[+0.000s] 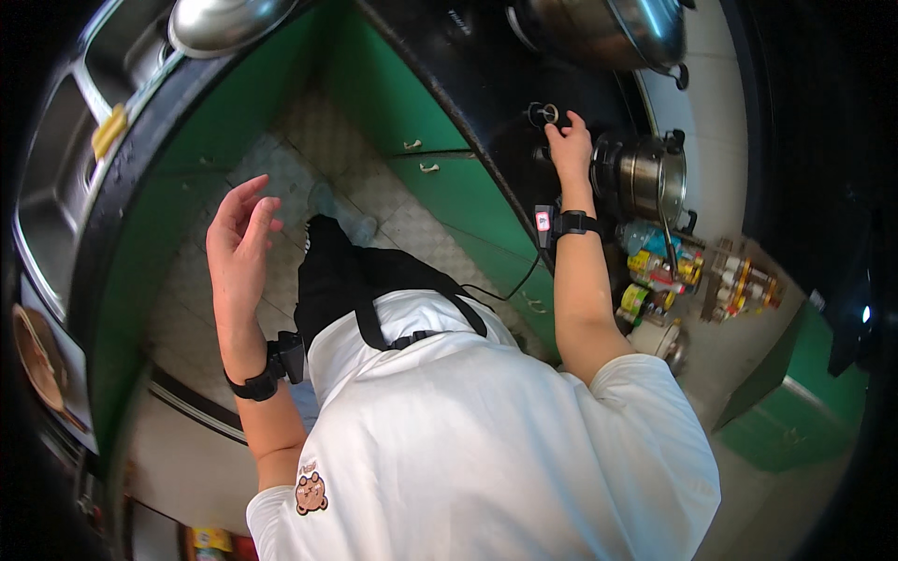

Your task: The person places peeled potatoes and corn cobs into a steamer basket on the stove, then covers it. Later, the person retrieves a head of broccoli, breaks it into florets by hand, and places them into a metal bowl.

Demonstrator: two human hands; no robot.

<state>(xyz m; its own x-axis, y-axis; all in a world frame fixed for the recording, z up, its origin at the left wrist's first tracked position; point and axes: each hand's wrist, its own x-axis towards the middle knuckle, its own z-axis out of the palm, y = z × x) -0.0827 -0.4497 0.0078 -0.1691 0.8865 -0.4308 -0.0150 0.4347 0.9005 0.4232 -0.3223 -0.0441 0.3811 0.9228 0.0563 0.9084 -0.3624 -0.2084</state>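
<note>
Over the black gas hob (pixel 484 84), my right hand (pixel 570 149) reaches with thumb and fingers apart. Its thumb tip is at the edge of a round control knob (pixel 543 114); whether it touches is unclear. A second dark knob (pixel 541 154) shows partly beside the wrist. Close to that hand, a small steel pot (pixel 642 175) with dark handles sits on a burner. A larger steel pot (pixel 596 31) is on the other burner. My left hand (pixel 240 228) hangs in the air above the tiled floor, fingers loosely bent, holding nothing.
Green cabinets (pixel 449 189) run below the hob. Left is a steel double sink (pixel 52 168) with a yellow cloth or sponge (pixel 109 132) on its rim and a metal bowl (pixel 224 24) nearby. Bottles and jars (pixel 663 273) crowd beyond the small pot. A cable (pixel 515 286) trails from my right wrist device.
</note>
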